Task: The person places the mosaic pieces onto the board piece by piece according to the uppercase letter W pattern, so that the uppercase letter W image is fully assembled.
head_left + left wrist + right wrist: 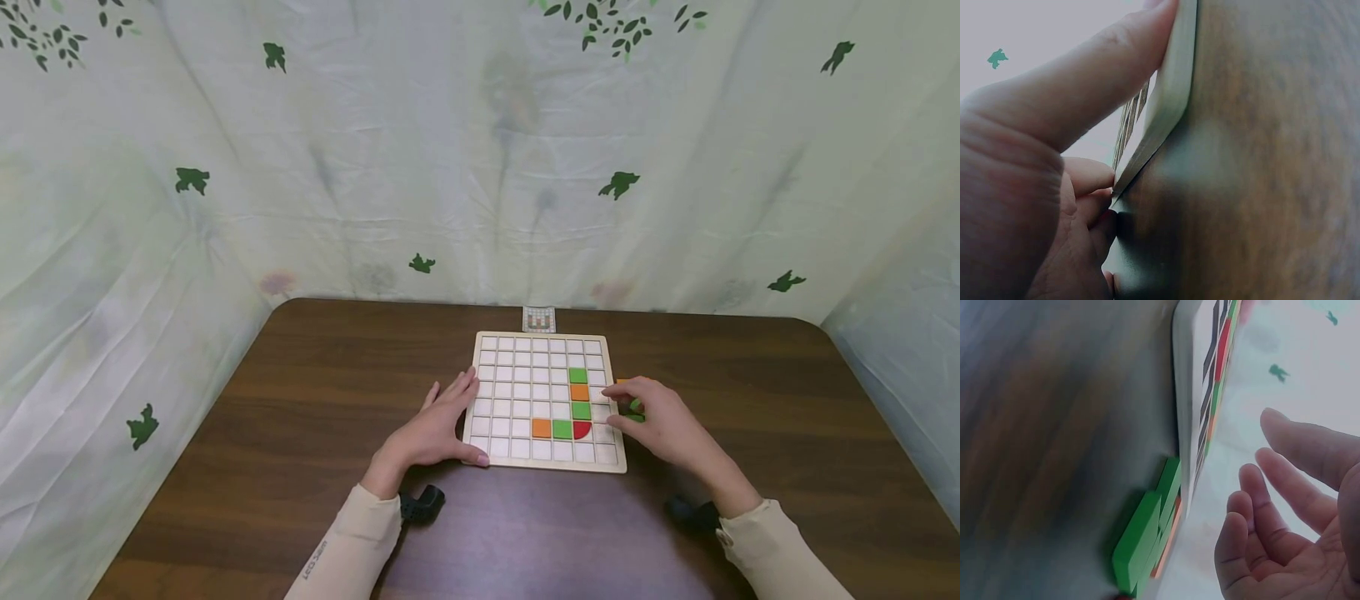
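Note:
A pale wooden board [521, 392] with a grid of white squares lies flat on the table. On its right half, a green tile [577, 375], an orange tile [579, 392] and another green tile run down to a rounded red tile [582, 430]; a green and an orange tile [541, 428] continue leftward from it. My left hand [431, 429] rests against the board's left side, thumb on the near corner, fingers extended along the edge. Over the right edge hovers my right hand [660, 421], thumb and fingers apart, nothing between them in the right wrist view.
Beside the board's right edge, partly hidden under my right hand, lie several green blocks [1138, 537] and an orange piece [1166, 550]. A small printed card [538, 319] sits behind the board. A pale leaf-patterned curtain [450, 167] hangs along the far edge of the brown table [337, 375].

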{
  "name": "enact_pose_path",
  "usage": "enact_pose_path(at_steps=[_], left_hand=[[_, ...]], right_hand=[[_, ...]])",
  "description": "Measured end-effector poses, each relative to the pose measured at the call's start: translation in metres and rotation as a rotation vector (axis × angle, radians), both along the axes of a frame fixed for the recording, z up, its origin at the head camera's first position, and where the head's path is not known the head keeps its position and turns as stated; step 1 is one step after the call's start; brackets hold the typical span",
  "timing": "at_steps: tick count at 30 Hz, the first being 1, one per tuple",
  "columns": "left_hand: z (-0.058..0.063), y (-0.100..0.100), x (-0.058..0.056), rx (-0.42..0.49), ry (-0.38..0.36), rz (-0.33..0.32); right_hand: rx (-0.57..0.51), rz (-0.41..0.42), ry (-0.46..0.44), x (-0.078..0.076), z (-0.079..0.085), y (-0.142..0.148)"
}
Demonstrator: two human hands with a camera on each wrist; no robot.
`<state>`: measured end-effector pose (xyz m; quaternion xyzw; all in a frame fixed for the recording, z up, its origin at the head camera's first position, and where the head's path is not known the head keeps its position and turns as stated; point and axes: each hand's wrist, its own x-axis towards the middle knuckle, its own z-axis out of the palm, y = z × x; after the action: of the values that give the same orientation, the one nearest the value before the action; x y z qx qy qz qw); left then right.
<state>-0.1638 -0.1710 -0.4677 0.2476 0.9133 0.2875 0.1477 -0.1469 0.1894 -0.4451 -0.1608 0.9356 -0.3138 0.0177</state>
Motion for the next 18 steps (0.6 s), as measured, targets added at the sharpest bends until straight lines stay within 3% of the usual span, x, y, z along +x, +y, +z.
enact_pose_path(at_steps=[18], left_hand=[[0.001, 0.000, 0.000, 0.013, -0.006, -0.003]], right_hand=[[-0.015, -0.087, -0.050, -0.008, -0.001, 0.027]])
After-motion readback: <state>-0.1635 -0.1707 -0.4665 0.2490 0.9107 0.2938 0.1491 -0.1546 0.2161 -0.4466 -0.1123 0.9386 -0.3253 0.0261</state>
